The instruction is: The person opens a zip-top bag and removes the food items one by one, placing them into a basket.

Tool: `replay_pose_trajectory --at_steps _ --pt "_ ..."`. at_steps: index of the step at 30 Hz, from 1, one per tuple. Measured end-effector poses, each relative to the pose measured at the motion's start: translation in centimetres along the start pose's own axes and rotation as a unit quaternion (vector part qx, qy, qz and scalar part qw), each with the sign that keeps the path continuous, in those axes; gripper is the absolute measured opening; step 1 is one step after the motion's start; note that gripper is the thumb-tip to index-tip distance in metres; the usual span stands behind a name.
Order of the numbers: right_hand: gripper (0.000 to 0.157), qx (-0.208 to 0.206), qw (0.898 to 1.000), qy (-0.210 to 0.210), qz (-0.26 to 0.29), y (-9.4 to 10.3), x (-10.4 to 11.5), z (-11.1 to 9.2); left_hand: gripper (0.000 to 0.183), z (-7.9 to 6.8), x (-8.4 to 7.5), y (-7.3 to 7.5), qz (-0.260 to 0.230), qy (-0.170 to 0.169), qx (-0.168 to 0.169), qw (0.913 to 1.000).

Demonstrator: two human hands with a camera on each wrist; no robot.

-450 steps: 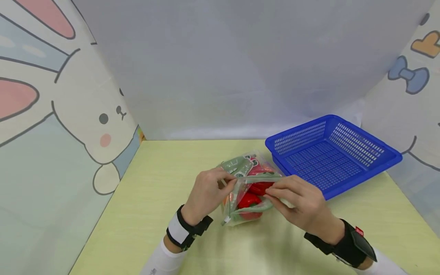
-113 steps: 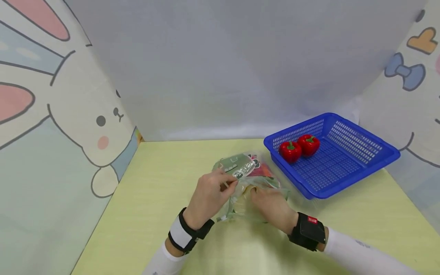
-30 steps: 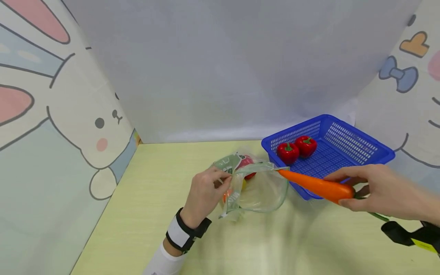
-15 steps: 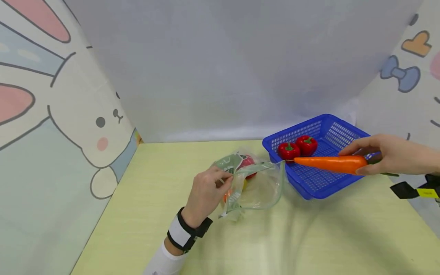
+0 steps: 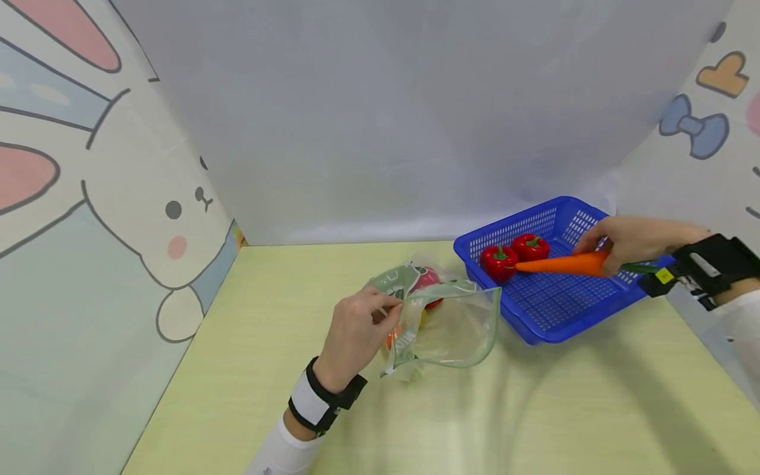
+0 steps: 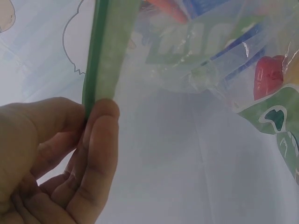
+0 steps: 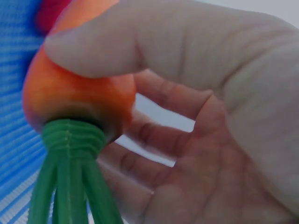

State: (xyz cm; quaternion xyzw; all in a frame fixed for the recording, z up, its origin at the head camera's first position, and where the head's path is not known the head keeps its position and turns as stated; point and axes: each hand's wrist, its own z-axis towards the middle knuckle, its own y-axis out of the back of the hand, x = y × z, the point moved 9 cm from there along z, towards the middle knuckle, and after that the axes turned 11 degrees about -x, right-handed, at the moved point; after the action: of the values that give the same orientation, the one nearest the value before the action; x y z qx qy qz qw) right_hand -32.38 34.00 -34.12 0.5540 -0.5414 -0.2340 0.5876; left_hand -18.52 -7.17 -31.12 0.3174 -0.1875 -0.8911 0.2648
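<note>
In the head view my left hand [image 5: 359, 333] pinches the green-edged mouth of a clear zip bag [image 5: 457, 330] lying on the table. Red, yellow and orange pieces show through its plastic. The left wrist view shows thumb and fingertips on the bag's green zip strip [image 6: 96, 60]. My right hand [image 5: 635, 239] grips an orange carrot [image 5: 558, 265] near its thick end, over the blue basket [image 5: 552, 333]. Its tip points left, at the red bell pepper [image 5: 499, 264]. A second red bell pepper [image 5: 531, 247] sits beside that one in the basket. Green stems [image 7: 70, 172] trail from the carrot in the right wrist view.
The pale yellow table [image 5: 267, 343] runs back to a grey-white backdrop [image 5: 380, 132]. Printed rabbit panels stand at the left [image 5: 148, 218] and right. The basket's raised rim stands close to the bag's right side.
Two red peppers have come to lie in the basket since the oldest frame. Lately my right hand has carried the carrot from beside the bag up and into the basket's area. The left hand stays.
</note>
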Motion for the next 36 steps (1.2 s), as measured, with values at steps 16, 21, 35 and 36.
replay_pose_trajectory --at_steps 16,21,35,36 --pt "0.051 0.085 0.995 -0.021 -0.051 -6.4 -1.2 6.0 0.006 0.0 -0.1 -0.1 0.008 -0.013 -0.002 0.9999" --pt "0.053 0.078 0.992 -0.079 -0.067 -7.5 -2.2 6.1 0.006 0.0 -0.1 0.0 0.008 -0.016 -0.002 0.9998" --pt "0.044 0.012 0.994 -0.031 -0.105 -6.5 0.0 6.3 0.006 0.0 -0.4 0.1 0.002 -0.007 -0.006 1.0" --pt "0.044 0.003 0.995 -0.024 -0.099 -6.0 0.6 6.1 0.006 0.0 -0.4 0.1 0.0 -0.007 -0.009 0.9999"
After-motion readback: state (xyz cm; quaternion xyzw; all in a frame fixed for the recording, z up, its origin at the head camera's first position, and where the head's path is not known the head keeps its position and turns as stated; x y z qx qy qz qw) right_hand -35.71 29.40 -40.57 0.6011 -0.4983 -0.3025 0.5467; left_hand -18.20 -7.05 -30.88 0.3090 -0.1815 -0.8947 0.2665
